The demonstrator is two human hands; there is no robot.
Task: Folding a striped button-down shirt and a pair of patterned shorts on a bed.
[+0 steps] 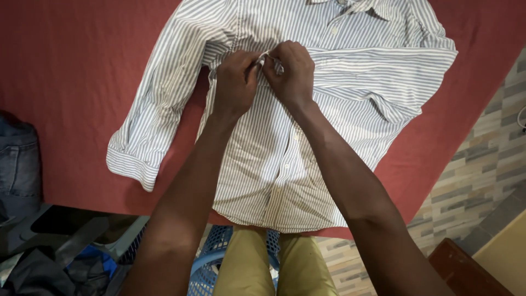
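Observation:
A blue-and-white striped button-up shirt (339,93) lies front up on a red cloth-covered table (71,71), collar at the far edge. One sleeve is folded across the chest; the other sleeve (148,120) stretches down toward the near left. My left hand (234,82) and my right hand (291,70) meet at the shirt's front placket at mid-chest, fingers pinching the fabric around a button. Both forearms reach up over the shirt's lower half.
Dark denim clothes (19,159) sit at the table's left edge. A blue plastic basket (211,257) stands below the near edge by my khaki-clad legs. Dark garments (49,268) lie lower left. Patterned floor tiles (482,159) and a brown wooden piece (466,271) are at right.

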